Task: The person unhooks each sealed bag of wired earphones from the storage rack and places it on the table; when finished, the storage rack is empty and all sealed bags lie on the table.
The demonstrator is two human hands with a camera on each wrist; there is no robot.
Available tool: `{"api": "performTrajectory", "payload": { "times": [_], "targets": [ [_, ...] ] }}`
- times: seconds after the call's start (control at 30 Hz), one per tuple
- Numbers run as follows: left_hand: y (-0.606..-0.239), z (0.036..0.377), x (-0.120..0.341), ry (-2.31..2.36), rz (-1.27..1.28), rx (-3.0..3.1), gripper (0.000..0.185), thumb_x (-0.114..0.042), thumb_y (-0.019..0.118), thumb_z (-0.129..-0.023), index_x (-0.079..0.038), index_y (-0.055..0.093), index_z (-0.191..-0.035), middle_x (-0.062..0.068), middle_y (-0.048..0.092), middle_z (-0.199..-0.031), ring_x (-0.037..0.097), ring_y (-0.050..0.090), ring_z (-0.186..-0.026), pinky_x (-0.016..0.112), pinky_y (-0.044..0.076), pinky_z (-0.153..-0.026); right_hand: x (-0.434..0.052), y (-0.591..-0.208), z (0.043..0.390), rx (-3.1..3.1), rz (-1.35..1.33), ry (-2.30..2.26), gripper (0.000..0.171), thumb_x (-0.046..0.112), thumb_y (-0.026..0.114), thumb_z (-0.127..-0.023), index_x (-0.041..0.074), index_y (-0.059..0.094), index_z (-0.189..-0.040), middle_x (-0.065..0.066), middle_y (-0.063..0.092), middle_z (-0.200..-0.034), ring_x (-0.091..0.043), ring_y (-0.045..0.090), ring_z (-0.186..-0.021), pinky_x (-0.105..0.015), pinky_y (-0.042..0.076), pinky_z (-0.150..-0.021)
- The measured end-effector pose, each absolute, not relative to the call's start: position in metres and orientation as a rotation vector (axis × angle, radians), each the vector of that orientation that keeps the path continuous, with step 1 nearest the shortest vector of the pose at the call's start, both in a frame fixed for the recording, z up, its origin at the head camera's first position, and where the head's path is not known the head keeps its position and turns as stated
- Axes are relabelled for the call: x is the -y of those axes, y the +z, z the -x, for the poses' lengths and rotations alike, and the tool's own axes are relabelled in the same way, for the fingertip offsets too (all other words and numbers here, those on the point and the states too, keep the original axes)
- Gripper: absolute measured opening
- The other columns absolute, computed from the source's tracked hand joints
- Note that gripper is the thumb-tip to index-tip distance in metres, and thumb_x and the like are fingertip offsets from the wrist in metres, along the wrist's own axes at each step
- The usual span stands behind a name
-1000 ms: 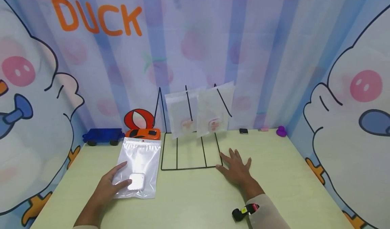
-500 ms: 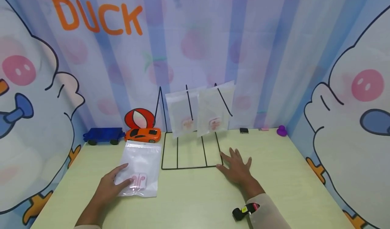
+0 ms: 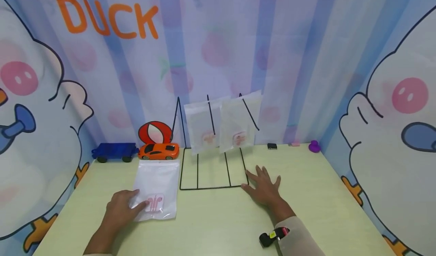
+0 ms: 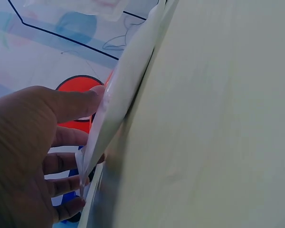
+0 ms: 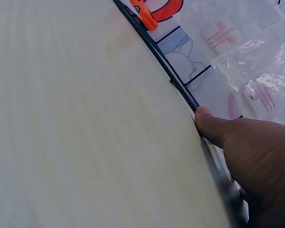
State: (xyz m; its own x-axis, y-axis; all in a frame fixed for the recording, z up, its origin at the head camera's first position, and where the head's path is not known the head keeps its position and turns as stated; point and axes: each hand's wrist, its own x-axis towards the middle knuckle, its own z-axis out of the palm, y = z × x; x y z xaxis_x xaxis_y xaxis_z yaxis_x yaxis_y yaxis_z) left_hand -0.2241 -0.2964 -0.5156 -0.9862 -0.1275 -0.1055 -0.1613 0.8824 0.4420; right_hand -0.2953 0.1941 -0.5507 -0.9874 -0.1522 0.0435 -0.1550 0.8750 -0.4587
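Note:
In the head view my left hand (image 3: pixel 118 210) pinches the left edge of a white zip bag (image 3: pixel 158 178), thumb on its front. A small square case with pink earphones (image 3: pixel 154 203) shows through the plastic. The left wrist view shows the fingers behind the bag (image 4: pixel 126 78), its lower edge close over the table. To the right, my right hand (image 3: pixel 263 188) rests with fingers spread, thumb and fingertips at the right front corner of a black wire rack (image 3: pixel 212 188). Two similar bags, a left one (image 3: pixel 201 123) and a right one (image 3: pixel 236 119), hang on the rack's hooks.
An orange toy car (image 3: pixel 159 151) and a blue toy wagon (image 3: pixel 115 152) stand behind the bag at the table's back edge. At the back right lie a small black item (image 3: pixel 272 146), a pink block (image 3: pixel 294 144) and a purple duck (image 3: pixel 314 146). Printed curtains enclose the table (image 3: pixel 211 225).
The held bag has tilted lower, its top edge dropping toward me, so the orange car shows fully. My left fingers have shifted slightly down along its edge. The right hand stays put.

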Motion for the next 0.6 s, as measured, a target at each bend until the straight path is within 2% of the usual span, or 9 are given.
{"api": "performTrajectory", "payload": {
  "times": [0.33, 0.43, 0.6],
  "targets": [
    [-0.512, 0.223, 0.298, 0.595, 0.198, -3.028, 0.081, -0.058, 0.076, -0.096, 0.002, 0.062, -0.148, 0.036, 0.052, -0.153, 0.063, 0.031, -0.150, 0.085, 0.028, -0.118, -0.197, -0.550, 0.294, 3.011, -0.258, 0.767, 0.066, 0.055, 0.061, -0.107, 0.024, 0.051, -0.165, -0.021, 0.026, -0.181, -0.049, 0.013, -0.170, -0.090, -0.006, -0.121],
    [-0.509, 0.221, 0.298, 0.561, 0.179, -3.037, 0.083, -0.060, 0.075, -0.096, 0.001, 0.060, -0.150, 0.037, 0.047, -0.158, 0.065, 0.025, -0.152, 0.088, 0.022, -0.118, -0.197, -0.552, 0.294, 3.024, -0.255, 0.752, 0.066, 0.055, 0.061, -0.107, 0.025, 0.050, -0.165, -0.021, 0.026, -0.181, -0.048, 0.013, -0.170, -0.090, -0.005, -0.121],
    [-0.503, 0.223, 0.292, 0.591, 0.106, -3.088, 0.081, -0.055, 0.075, -0.097, -0.002, 0.056, -0.155, 0.037, 0.039, -0.164, 0.063, 0.024, -0.154, 0.089, 0.018, -0.119, -0.196, -0.549, 0.292, 3.019, -0.262, 0.781, 0.067, 0.056, 0.062, -0.107, 0.024, 0.051, -0.165, -0.021, 0.026, -0.181, -0.048, 0.014, -0.170, -0.091, -0.005, -0.121]
  ]
}}
